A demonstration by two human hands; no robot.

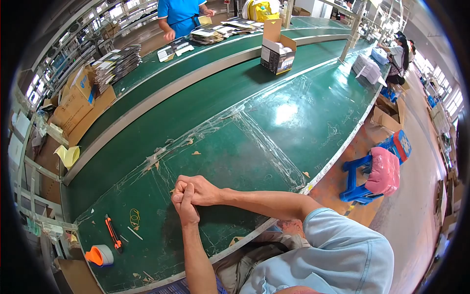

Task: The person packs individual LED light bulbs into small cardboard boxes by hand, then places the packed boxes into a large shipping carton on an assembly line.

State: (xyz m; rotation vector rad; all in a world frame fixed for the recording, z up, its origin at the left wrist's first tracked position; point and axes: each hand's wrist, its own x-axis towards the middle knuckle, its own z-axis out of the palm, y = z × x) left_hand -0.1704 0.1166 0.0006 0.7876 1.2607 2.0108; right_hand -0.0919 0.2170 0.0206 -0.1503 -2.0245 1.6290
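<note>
My left hand (187,205) and my right hand (204,191) are clasped together over the green table (205,152), fingers folded against each other. No object shows between them. To their left on the table are an orange and black utility knife (113,232), a yellow looped band (134,216) and a thin white strip (135,233). Near the table's left corner sits a roll of tape (104,255) with an orange piece at its side. Scraps and clear tape lines mark the surface around my hands.
An open box (278,58) holding white items stands on the conveyor. Beyond it, a person in blue (178,14) is beside stacked flat cartons (208,35). More cartons (117,63) are at the left. On the right are white bundles (368,69), other people and a blue stool (360,179).
</note>
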